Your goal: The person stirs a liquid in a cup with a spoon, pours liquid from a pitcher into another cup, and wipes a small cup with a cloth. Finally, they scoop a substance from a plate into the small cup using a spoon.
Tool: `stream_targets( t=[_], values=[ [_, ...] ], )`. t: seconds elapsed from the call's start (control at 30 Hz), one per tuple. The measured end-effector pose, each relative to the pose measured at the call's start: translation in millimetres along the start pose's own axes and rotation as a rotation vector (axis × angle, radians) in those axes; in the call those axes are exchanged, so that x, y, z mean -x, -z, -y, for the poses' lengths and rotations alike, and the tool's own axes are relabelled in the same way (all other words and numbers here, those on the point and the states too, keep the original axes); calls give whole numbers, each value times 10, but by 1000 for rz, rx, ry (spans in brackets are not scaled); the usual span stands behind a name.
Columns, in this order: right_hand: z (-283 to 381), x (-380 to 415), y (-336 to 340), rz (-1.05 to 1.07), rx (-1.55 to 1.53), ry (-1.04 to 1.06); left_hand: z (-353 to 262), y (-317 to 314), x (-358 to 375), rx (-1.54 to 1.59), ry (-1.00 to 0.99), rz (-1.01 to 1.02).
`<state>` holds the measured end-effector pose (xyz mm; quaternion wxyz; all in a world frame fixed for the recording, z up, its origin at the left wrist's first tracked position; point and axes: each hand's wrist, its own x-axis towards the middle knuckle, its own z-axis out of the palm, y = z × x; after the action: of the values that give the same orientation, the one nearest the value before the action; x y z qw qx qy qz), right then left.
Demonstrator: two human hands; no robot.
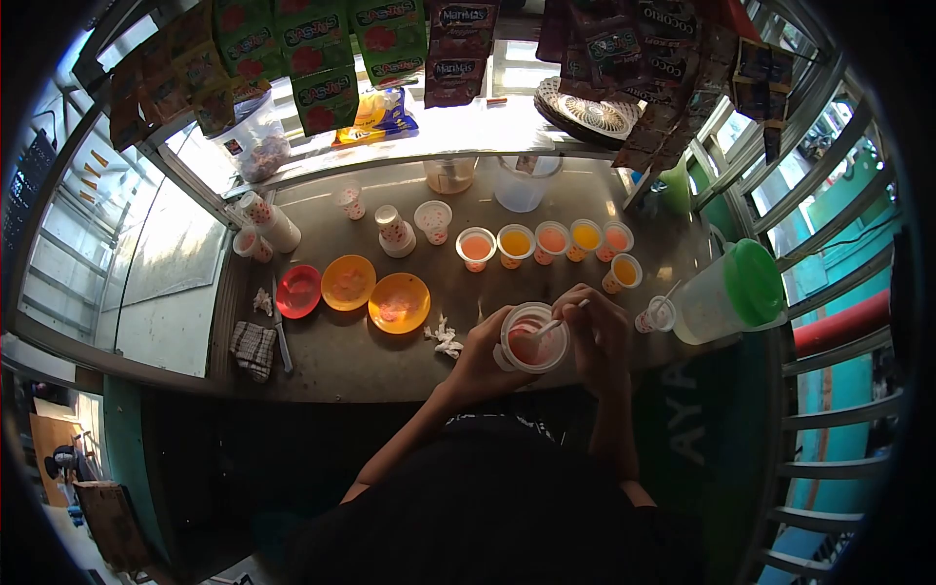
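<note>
My left hand (480, 353) is wrapped round a white plastic container (553, 357) with pinkish-red liquid inside, held over the counter's front edge. A pale spoon (548, 330) dips into it, its handle pinched in the fingers of my right hand (599, 330). Beyond the container stand several cups of drink, some pinkish like the cup (476, 248), others orange like the cup (515, 244). To the right of my right hand, a small patterned cup (655, 315) has a thin stick or spoon in it.
A green-lidded pitcher (712, 295) leans at the right. At the left are a red plate (298, 292), two orange plates (399, 303), a knife (282, 336), a checked cloth (253, 350) and stacked cups (282, 230). Crumpled tissue (445, 337) lies by my left hand. Sachets (389, 42) hang above.
</note>
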<state>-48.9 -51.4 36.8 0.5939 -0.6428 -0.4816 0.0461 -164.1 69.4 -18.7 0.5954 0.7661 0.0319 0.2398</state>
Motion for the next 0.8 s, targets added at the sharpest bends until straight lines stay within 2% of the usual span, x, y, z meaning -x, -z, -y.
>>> stream_targets(
  t=[0.3,0.37,0.47,0.53,0.63,0.73,0.8],
  values=[
    [2,3,27,-43,88,86,98,-131,-6,-42,-60,-139],
    [-11,18,42,-44,138,83,101,-145,-20,-51,-58,-141],
    [-55,36,81,-104,-5,108,83,-170,-49,-62,-63,-142],
    [-50,-6,148,-106,226,190,73,-199,-72,-63,-67,-144],
    [-83,23,210,-68,77,144,56,-255,-118,-53,-58,-118],
    [-107,-13,312,-131,225,173,36,-331,-181,-68,-84,-110],
    [-107,-14,373,-96,160,152,44,-380,-232,-41,-59,-107]
  ],
)
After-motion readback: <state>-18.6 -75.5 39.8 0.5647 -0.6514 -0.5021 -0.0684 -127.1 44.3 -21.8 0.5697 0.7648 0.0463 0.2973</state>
